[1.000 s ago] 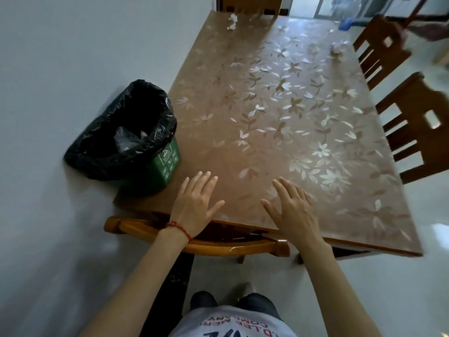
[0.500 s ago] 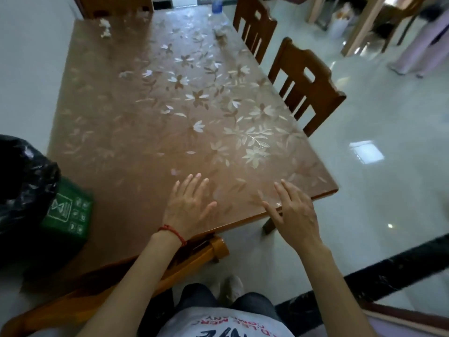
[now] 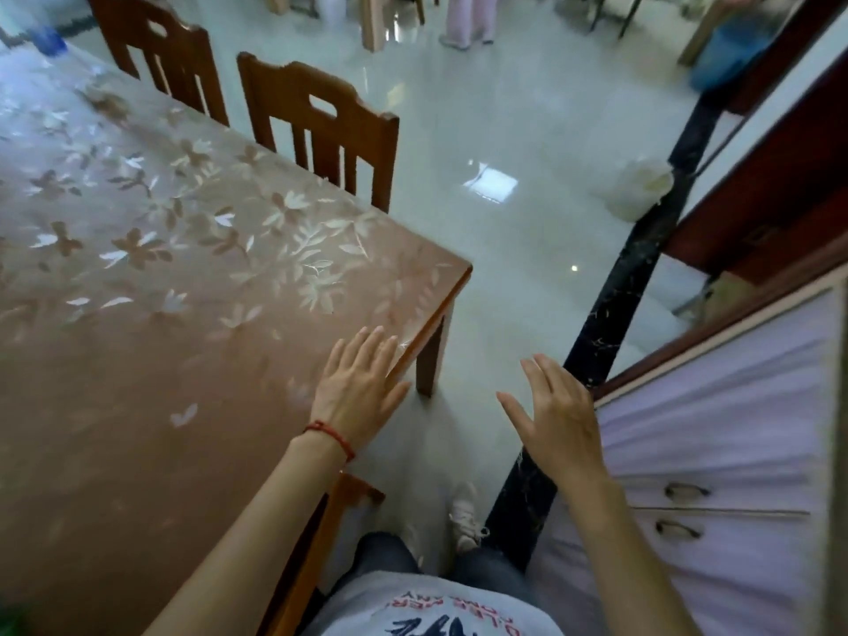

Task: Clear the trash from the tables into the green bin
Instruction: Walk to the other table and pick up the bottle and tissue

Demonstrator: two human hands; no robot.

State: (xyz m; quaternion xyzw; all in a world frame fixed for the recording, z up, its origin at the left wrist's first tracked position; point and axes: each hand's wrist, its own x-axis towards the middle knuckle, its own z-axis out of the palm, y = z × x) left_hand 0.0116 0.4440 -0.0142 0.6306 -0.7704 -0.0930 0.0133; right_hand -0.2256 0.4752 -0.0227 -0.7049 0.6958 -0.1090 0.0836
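The brown table with a flower-patterned cover fills the left of the view. My left hand, with a red string at the wrist, is spread flat over the table's near right corner, holding nothing. My right hand hovers with straight fingers over the floor to the right of the table, also empty. A thin green sliver at the bottom left edge may be the green bin. Trash on the table is not discernible; a blurred blue object sits at the table's far end.
Two wooden chairs stand along the table's right side, and another chair is under my left arm. A lilac cabinet with drawers and a black marble strip lie to the right. Shiny floor opens ahead, with a person's legs far off.
The view has swung right: the bin has slid almost out of view at the left and the cabinet has come in. Both hands stay flat; my right hand has left the table.
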